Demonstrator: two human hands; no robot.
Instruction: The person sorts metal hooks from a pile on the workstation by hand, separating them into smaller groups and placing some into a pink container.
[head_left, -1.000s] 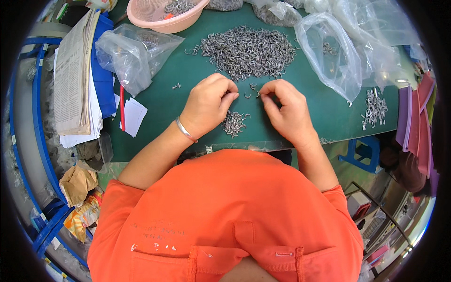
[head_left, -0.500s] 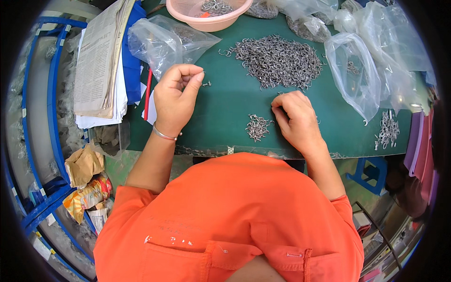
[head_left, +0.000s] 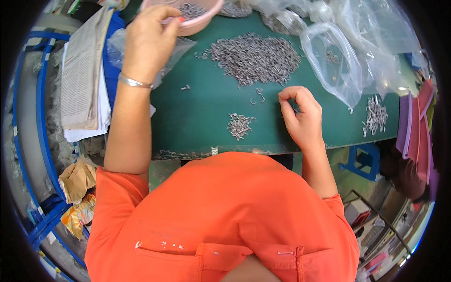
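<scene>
Over the near left rim of a pink plastic basket [head_left: 206,21], my left hand [head_left: 149,42] has its thumb and fingers closed; whatever they pinch is too small or hidden. Small grey metal hook-like rings [head_left: 190,10] lie inside the basket. My right hand [head_left: 304,115] rests above the green table [head_left: 202,124] with curled fingers and thumb pressed together, and I cannot make out what is in them. Beyond it spreads a large pile of the same curved metal pieces [head_left: 256,58]. A small heap [head_left: 240,126] lies nearer me, and a few loose pieces [head_left: 260,94] lie between the two.
Clear plastic bags [head_left: 336,70] cover the back right. Another heap of metal pieces [head_left: 375,116] sits near the right edge. Newspapers [head_left: 84,75] are stacked at the left, beside a blue rack [head_left: 40,108]. A blue stool [head_left: 361,162] stands below the table at right.
My left hand has moved forward and left from the table to the basket. My right hand stays near the pile, slightly lower, fingers still closed. The whole view has shifted a little.
</scene>
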